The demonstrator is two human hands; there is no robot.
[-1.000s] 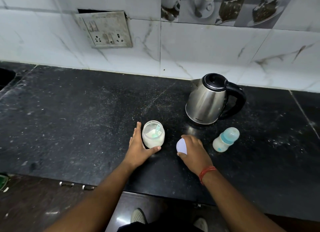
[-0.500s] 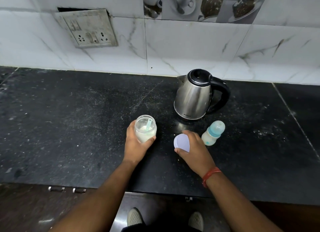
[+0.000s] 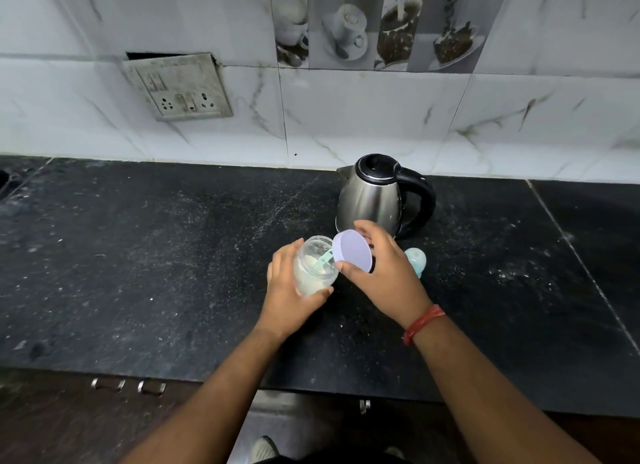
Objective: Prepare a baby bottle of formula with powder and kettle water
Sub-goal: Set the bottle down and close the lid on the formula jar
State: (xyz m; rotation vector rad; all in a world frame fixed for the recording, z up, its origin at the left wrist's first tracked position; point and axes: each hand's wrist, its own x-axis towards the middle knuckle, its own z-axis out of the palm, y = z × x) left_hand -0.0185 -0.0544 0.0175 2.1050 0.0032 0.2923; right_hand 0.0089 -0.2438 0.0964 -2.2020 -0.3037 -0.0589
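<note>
My left hand (image 3: 289, 290) grips a clear powder jar (image 3: 313, 269), lifted off the counter and tilted to the right, with white formula powder and a pale green scoop inside. My right hand (image 3: 384, 273) holds the jar's round white lid (image 3: 352, 249) right at the jar's open mouth. The baby bottle (image 3: 415, 260), clear with a teal cap, stands behind my right hand and is mostly hidden by it. A steel kettle (image 3: 370, 195) with a black lid and handle stands just beyond both hands.
The black stone counter (image 3: 156, 256) runs wide left and right, dusted with white specks. A tiled wall with a socket plate (image 3: 180, 88) rises behind it. The counter's front edge (image 3: 173, 373) has drawer handles below.
My left hand has closed on the jar, lifted it and tilted it right. My right hand has raised the lid from the counter to the jar's mouth, covering most of the bottle.
</note>
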